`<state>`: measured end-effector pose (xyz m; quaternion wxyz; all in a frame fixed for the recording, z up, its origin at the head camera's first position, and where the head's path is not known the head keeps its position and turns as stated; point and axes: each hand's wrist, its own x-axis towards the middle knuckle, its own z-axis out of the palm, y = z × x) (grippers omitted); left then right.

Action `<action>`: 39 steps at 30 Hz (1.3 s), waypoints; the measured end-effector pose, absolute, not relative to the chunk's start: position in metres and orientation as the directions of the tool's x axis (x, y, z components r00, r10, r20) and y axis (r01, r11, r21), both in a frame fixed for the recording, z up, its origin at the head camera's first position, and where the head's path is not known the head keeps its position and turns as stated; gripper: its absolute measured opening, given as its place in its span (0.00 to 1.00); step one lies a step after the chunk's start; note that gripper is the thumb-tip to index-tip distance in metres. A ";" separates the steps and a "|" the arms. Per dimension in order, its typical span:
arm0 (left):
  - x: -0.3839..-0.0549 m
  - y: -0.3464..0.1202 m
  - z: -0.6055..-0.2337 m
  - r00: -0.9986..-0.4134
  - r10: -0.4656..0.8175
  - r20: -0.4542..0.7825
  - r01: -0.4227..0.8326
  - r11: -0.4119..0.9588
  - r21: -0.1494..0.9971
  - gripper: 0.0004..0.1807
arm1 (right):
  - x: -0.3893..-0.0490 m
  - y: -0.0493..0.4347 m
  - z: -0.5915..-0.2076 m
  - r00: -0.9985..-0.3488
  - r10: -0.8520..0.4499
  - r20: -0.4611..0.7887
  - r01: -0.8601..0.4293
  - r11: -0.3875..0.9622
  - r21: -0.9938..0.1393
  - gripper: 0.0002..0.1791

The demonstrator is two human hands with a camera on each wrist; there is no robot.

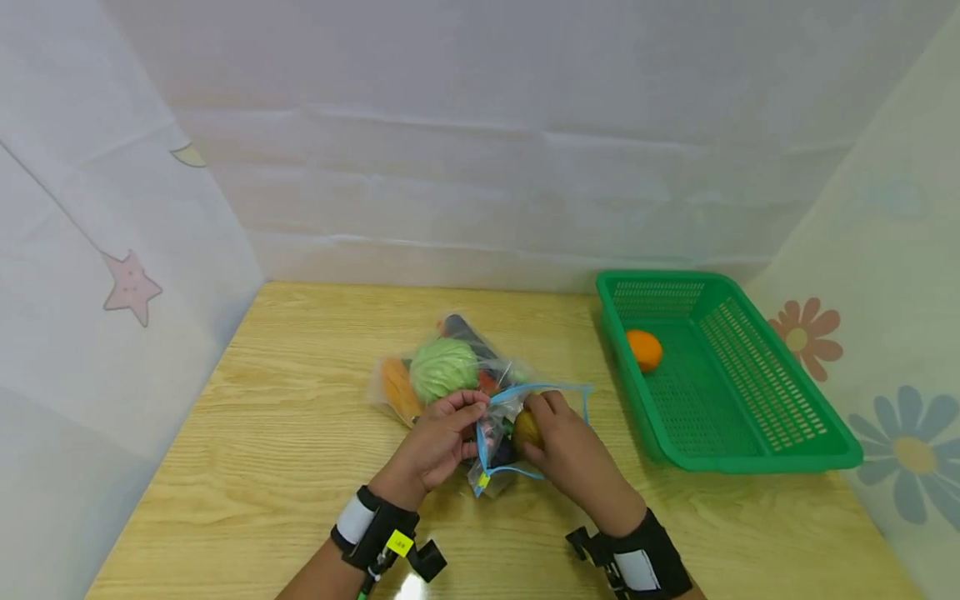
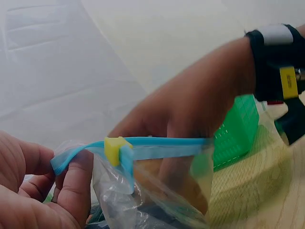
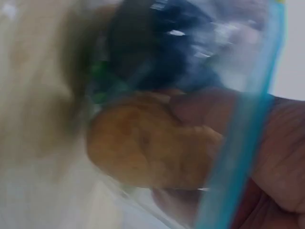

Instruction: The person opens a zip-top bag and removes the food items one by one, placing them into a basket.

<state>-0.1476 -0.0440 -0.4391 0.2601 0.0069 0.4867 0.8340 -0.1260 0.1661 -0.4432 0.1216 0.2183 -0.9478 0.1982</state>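
A clear zip bag (image 2: 112,191) with a blue rim and a yellow slider (image 2: 114,150) lies in the middle of the table, full of produce. Through its film show a pale green cabbage (image 1: 444,369), an orange-yellow piece (image 1: 400,390) and a long dark piece (image 1: 467,333). My left hand (image 1: 435,446) pinches the blue rim between thumb and fingers. Inside the bag mouth, my right hand (image 1: 572,454) grips a brownish-yellow, potato-like lump (image 3: 143,143). Dark, shiny produce (image 3: 176,43) sits beside that lump in the right wrist view, which is blurred.
A green plastic basket (image 1: 675,461) stands on the right side of the wooden table (image 1: 262,450). One orange fruit (image 1: 644,350) lies in it by the left wall. White printed cloth (image 1: 480,192) hangs behind and on both sides of the table.
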 end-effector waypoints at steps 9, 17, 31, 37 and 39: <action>-0.148 -0.049 -0.442 -0.858 0.456 -0.235 -0.428 -0.385 0.818 0.05 | -0.113 0.218 -0.388 -0.836 -0.430 0.340 -0.531 0.790 -0.307 0.25; -0.148 -0.052 -0.442 -0.861 0.459 -0.219 -0.420 -0.400 0.814 0.05 | -0.153 0.309 -0.365 -0.823 -0.315 0.473 -0.498 0.800 -0.334 0.27; -0.144 -0.053 -0.446 -0.859 0.461 -0.225 -0.421 -0.385 0.821 0.07 | -0.241 0.403 -0.392 -0.992 -0.120 -0.043 -0.085 0.874 -0.478 0.36; -0.145 -0.052 -0.445 -0.855 0.463 -0.232 -0.429 -0.383 0.818 0.05 | -0.259 0.411 -0.415 -0.982 -0.101 -0.159 -0.012 0.878 -0.479 0.32; -0.145 -0.052 -0.444 -0.853 0.468 -0.232 -0.432 -0.382 0.817 0.05 | -0.261 0.413 -0.421 -0.978 -0.098 -0.187 -0.001 0.889 -0.459 0.32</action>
